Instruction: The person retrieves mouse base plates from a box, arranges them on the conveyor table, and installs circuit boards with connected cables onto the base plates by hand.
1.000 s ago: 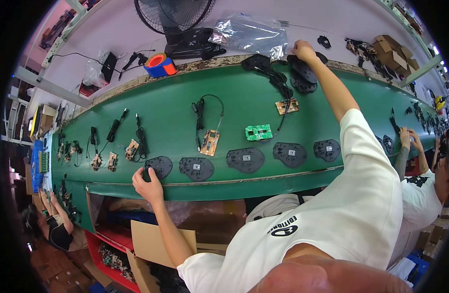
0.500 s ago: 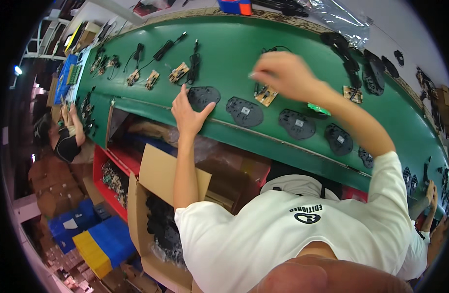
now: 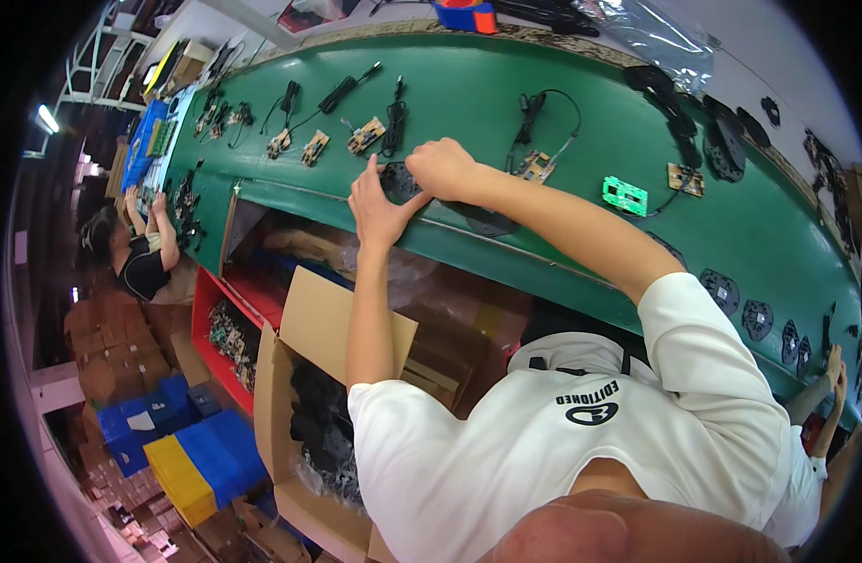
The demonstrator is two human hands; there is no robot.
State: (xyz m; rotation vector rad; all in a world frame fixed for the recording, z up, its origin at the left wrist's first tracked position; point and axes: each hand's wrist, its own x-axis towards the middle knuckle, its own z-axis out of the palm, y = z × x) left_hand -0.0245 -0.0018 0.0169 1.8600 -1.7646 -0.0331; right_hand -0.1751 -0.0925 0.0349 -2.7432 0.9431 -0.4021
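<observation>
My left hand [image 3: 379, 208] holds a black plastic base [image 3: 391, 180], shaped like the underside of a computer mouse, at the green bench's near edge. Its thumb and forefinger lie along the base's sides. My right hand [image 3: 442, 169] is closed, curled down over the base's right part. Whatever its fingers hold is hidden. Under my right forearm lies a second black base [image 3: 487, 223], partly covered. Farther right, more bases [image 3: 719, 291] line the near edge. Beyond the forearm are a tan circuit board [image 3: 536, 167] with a black cable and a green circuit board [image 3: 625, 195].
Tan boards with coiled cables [image 3: 365, 136] lie along the green bench [image 3: 468, 84]. An open cardboard box [image 3: 285, 441] of black parts stands below left, beside a red bin [image 3: 205, 328]. A co-worker [image 3: 140, 258] sits far left; another's hands [image 3: 836, 368] show at far right.
My right hand has swung left and down from above the boards onto the base at my left hand. Its forearm now covers part of the base row. The view has shifted slightly.
</observation>
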